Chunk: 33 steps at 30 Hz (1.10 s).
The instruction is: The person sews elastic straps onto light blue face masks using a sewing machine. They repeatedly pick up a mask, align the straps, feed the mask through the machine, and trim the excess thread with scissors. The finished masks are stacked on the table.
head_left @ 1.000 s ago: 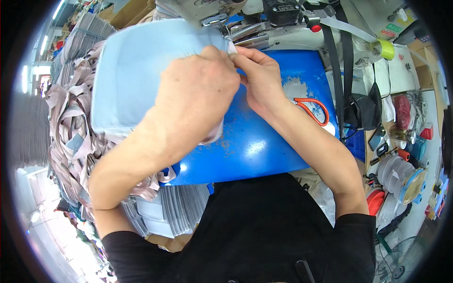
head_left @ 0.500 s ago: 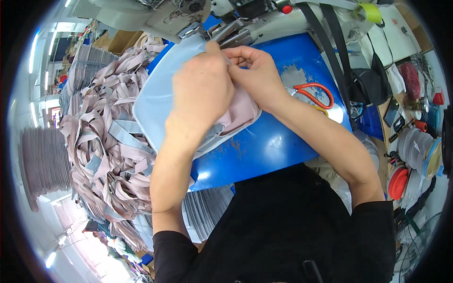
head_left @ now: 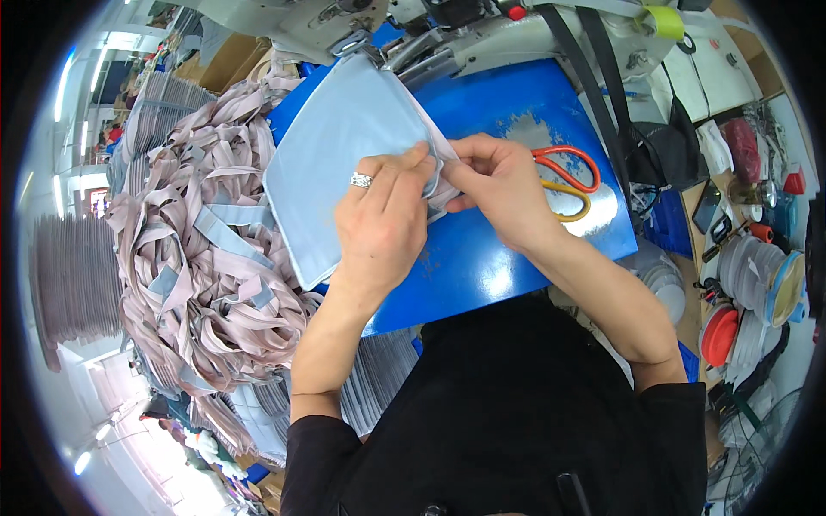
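A light blue fabric piece (head_left: pixel 335 146) with rounded corners and a pink underside lies partly over the blue work table (head_left: pixel 482 249). Its far corner reaches the sewing machine's metal parts (head_left: pixel 366 52). My left hand (head_left: pixel 383 211), with a ring on one finger, is closed at the right edge of the fabric, its fingertips gathering the cloth. Against it, my right hand (head_left: pixel 499 185) pinches the pink edge between thumb and fingers. Just right of that hand rest scissors with red and yellow handles (head_left: pixel 572 176), their blades hidden behind it.
A large tangled heap of pink and blue fabric strips (head_left: pixel 215 258) crowds the table's left side. Stacked grey pieces (head_left: pixel 77 275) stand farther left. Black straps (head_left: pixel 615 103) hang at the right, near a side bench with a red-rimmed roll (head_left: pixel 721 334) and a phone (head_left: pixel 707 206).
Both hands have come nearer to me and to the right along the fabric edge. More of the blue face now lies spread flat, and less pink shows.
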Tool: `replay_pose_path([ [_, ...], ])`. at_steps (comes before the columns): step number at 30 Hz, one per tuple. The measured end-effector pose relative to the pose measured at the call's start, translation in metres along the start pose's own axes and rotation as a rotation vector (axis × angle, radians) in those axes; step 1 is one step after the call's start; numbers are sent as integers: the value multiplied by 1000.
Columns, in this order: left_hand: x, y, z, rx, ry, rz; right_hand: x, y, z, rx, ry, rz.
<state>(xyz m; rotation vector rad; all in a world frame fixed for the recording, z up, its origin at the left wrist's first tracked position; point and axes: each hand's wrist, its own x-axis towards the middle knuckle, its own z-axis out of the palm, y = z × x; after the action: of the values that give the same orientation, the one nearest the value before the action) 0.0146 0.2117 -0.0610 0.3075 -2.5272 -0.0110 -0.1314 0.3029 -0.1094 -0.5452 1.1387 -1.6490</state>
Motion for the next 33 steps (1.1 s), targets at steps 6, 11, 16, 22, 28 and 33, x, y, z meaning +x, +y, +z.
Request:
replay_pose_path([
  [6,25,-27,-8,68,-62,108,27,-1,13,142,-7,21],
  [11,47,-55,-9,68,-122,128,58,0,25,207,-37,-37],
  [16,63,-76,-6,135,-146,175,86,7,38,281,35,-45],
  [22,61,-90,-10,160,-168,115,89,1,46,293,149,-22],
  [28,43,-100,-46,254,-547,-214,89,-2,51,217,204,-47],
  [33,43,-87,-49,250,-524,-62,86,11,63,-10,289,-182],
])
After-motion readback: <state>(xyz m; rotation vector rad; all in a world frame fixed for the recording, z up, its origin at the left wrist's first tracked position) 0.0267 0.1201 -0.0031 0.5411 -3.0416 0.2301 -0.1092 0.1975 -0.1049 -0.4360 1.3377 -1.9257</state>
